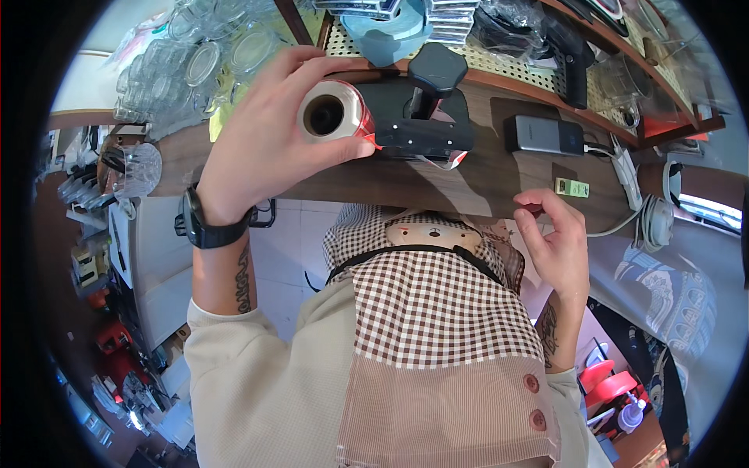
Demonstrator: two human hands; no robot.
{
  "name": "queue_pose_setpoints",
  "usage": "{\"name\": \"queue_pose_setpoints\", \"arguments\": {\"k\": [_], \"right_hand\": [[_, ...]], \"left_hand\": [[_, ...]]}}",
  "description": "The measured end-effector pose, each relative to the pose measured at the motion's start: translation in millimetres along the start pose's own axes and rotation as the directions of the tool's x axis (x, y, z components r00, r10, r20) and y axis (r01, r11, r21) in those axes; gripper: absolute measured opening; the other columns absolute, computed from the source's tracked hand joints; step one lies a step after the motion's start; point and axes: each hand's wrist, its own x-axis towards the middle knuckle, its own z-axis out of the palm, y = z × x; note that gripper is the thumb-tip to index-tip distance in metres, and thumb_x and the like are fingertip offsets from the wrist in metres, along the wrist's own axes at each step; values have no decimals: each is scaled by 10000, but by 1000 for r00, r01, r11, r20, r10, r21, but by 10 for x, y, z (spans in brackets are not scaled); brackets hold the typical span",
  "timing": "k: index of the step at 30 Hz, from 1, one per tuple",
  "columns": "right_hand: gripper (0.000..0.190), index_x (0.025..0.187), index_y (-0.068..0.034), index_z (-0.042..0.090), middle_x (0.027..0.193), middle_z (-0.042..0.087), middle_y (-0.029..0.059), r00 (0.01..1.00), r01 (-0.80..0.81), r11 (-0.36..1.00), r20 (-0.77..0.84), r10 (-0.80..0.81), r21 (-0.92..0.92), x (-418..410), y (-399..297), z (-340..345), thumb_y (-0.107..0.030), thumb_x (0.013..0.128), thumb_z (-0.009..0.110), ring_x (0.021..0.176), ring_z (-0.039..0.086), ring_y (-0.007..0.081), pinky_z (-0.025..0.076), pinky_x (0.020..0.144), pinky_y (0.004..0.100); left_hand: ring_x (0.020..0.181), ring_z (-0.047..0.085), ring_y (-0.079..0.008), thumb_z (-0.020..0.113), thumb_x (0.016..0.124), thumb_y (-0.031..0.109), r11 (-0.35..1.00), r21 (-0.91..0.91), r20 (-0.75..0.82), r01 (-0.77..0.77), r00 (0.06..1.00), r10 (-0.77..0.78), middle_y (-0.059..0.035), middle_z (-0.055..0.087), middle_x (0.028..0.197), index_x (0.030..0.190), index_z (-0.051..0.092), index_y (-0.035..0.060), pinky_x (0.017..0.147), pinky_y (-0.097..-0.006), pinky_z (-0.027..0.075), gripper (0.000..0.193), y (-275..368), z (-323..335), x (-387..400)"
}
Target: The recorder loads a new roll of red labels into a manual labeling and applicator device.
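My left hand point(266, 131) is curled around a roll of red-and-white printed tape or labels point(352, 102), whose white cardboard core faces up towards me. The thumb presses near its lower edge, where a red strip meets a black bar point(424, 136). That bar belongs to a black device with a many-sided head point(437, 69) on a short post. Below the bar curls a loose red-and-white strip point(450, 159). Over the front edge of the wood-grain table point(345, 180), my right hand point(553, 245) hangs with thumb and forefinger apart, holding nothing visible. A small green-labelled box point(572, 188) lies just beyond it.
A grey power bank point(544, 134) with a white cable sits at the right, near a power strip point(627, 172). Behind, a perforated wooden-framed shelf point(497, 61) holds a light-blue roll point(383, 29) and a handheld scanner point(573, 64). Clear plastic containers point(158, 76) crowd the left.
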Motion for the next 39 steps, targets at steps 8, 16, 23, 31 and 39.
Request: {"name": "queue_pose_setpoints", "arguments": {"k": [8,16,23,31,39], "right_hand": [[161,1076,15,727,984,769,150,1000,-8,1000,-4,8,19,-35,56,20,-55,931,739,878,780,262,604,799,352],[160,1087,8,728,1002,766,144,999,-37,998,2,37,55,-52,110,46,-65,944,727,887,773,258,606,790,358],[181,1103,8,723,1004,759,145,999,-47,997,28,46,62,-67,130,50,-75,943,729,895,765,268,604,787,368],[177,1087,17,728,999,757,154,998,-55,996,25,53,69,-64,105,29,-66,931,732,878,758,271,598,813,365],[179,1087,22,724,1007,760,152,999,-21,998,46,18,66,-2,54,48,-53,924,735,877,760,276,601,817,361]], "left_hand": [[1259,618,-395,916,720,364,973,212,222,-89,974,41,-134,616,1381,1459,597,111,1049,-475,515,843,-111,-1,36],[1265,609,-403,915,721,297,971,235,198,53,975,-101,-150,606,1373,1470,582,125,1061,-474,509,838,32,23,6],[1185,646,-363,839,847,293,995,43,155,-86,985,78,-133,619,1350,1436,602,102,1001,-443,518,663,-13,25,18],[862,628,-277,837,854,227,968,246,-43,53,998,-44,-88,629,918,905,712,28,747,-377,488,241,-112,-96,-22],[746,607,-268,847,826,212,947,314,-10,74,997,-74,-75,595,802,808,683,41,689,-403,493,237,-22,-62,-4]]}}
